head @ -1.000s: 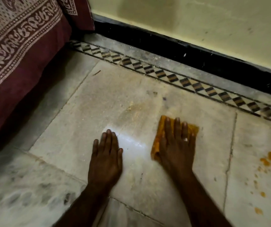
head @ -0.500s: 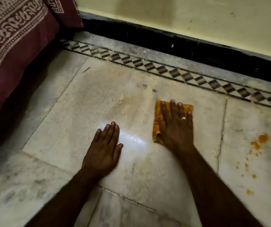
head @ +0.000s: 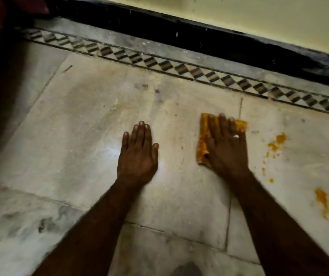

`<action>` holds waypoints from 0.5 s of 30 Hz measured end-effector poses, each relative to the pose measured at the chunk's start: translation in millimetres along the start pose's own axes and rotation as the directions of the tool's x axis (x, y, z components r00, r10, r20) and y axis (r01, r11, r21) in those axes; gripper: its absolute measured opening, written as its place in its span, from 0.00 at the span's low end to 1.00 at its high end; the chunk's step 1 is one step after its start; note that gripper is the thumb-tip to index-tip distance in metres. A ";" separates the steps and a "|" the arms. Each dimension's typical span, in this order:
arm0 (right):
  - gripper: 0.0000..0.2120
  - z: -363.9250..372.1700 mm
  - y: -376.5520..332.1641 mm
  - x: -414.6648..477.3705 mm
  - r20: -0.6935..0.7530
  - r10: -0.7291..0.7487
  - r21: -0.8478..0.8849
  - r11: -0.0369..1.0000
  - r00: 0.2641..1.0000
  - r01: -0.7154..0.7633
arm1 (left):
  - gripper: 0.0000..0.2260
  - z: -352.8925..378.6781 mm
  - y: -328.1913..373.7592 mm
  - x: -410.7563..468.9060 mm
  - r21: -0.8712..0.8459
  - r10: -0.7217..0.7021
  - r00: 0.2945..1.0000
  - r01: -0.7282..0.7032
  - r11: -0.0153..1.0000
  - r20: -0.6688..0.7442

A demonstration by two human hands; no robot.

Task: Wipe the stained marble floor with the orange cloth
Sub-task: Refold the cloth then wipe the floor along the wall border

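Orange cloth (head: 203,144), black-and-white zigzag border (head: 179,68)

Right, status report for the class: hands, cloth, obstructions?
Left hand flat on floor. Right hand pressing orange cloth. Orange stains right of cloth, unwiped; nothing between.

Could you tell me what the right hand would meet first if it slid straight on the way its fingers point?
Past bare marble floor, the right hand, flat on the orange cloth, would likely first reach the patterned border strip.
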State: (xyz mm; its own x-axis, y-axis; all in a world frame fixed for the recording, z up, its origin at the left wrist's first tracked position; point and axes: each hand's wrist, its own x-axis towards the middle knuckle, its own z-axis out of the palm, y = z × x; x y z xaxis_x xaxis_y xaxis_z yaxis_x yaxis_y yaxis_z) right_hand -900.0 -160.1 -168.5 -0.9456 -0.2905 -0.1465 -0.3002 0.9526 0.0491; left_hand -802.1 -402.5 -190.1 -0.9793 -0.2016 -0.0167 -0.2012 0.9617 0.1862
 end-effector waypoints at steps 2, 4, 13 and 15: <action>0.36 1.7 21.6 -38.5 -0.016 0.093 0.039 0.995 0.996 -0.093 | 0.28 -0.8 3.2 1.3 0.005 -0.009 1.000 0.009 1.000 -0.009; 0.38 7.0 13.5 -88.8 -0.029 0.173 0.064 0.983 0.984 -0.171 | 0.28 0.0 7.8 2.3 0.028 0.027 1.000 -0.026 0.999 -0.011; 0.30 -1.7 -60.7 -38.8 -0.067 -0.076 0.170 0.982 0.995 0.086 | 0.27 1.5 6.5 1.9 0.028 0.232 0.972 -0.233 0.972 0.037; 0.30 -6.2 -34.1 -12.8 -0.029 -0.035 0.156 0.987 0.999 0.040 | 0.28 -0.8 5.4 2.0 0.014 0.205 0.977 -0.207 0.978 0.059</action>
State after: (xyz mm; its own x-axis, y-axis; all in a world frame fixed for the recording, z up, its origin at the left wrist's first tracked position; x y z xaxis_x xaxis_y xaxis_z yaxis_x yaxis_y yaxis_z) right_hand -878.4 -189.5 -162.3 -0.9376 -0.3265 -0.1193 -0.3142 0.9428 -0.1112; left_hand -805.1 -397.9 -188.3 -0.9993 0.0116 -0.0364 0.0052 0.9851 0.1722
